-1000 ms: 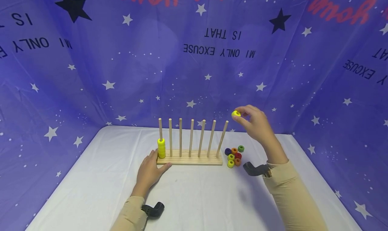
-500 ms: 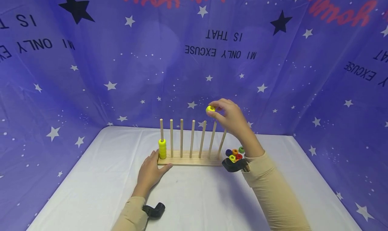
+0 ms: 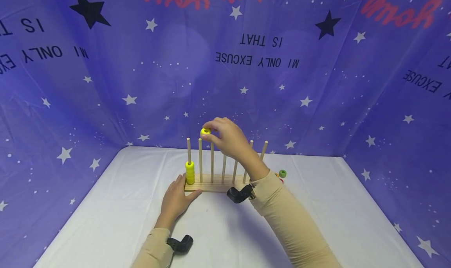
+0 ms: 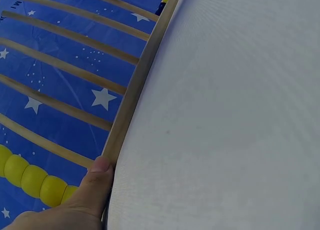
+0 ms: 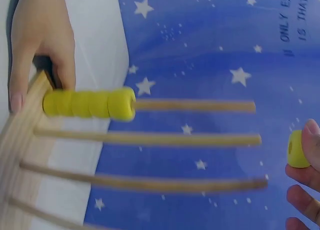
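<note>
Yellow bead (image 3: 205,132) sits high in the air, pinched between the thumb and fingers of the right grip (image 3: 230,139), out at the grip's nine-to-ten o'clock side. As the head view has it, the loaded peg (image 3: 189,150) of the wooden rack (image 3: 211,187) has its tip at about eight o'clock from the bead, and the tip of the neighbouring peg (image 3: 201,160) is nearer, just below the bead at about seven. The right wrist view shows a gap between the bead and every peg tip in sight, so nothing is threaded: there the neighbouring tip is at about nine o'clock and the loaded one between ten and eleven. In that same view the bead's hole faces nine o'clock, its axis roughly in line with the pegs, which I judge a favourable angle.

On the loaded peg, a stack of yellow beads (image 3: 190,173) fills the lower part and bare wood shows above it. The rack's long axis runs from nine to three o'clock on the table (image 3: 116,205). Left grip (image 3: 176,197) holds its nine o'clock end, thumb along the front edge, and is farther from the bead than the right. Toward four o'clock from the right grip lies a green bead (image 3: 282,173), with other beads (image 3: 277,175) mostly hidden behind the right sleeve (image 3: 292,221)
</note>
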A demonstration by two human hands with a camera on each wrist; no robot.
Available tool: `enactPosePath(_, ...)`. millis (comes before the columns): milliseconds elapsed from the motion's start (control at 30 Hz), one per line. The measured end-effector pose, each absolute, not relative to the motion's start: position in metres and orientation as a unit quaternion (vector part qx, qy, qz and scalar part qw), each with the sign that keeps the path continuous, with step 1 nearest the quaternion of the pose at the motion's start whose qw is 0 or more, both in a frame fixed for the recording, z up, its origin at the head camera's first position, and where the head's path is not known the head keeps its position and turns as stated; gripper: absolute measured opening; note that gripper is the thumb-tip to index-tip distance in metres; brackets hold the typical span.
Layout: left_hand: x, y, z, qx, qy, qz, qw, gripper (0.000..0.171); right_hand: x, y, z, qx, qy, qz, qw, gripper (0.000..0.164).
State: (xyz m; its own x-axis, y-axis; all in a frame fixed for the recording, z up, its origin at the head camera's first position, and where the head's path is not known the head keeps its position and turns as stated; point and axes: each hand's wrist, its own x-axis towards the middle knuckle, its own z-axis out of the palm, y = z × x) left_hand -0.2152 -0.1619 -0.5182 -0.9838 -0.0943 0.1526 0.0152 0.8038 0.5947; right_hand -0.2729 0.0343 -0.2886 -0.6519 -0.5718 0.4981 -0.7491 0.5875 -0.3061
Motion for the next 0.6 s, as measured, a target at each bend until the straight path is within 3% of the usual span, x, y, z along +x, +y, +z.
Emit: enactPosePath(600,-0.215,-0.165,-0.519,0.007,-0.946,-0.31,0.099,0.091,-0.276,-0.015,-0.298,0.377,-0.887,0.215,0.159,0.032)
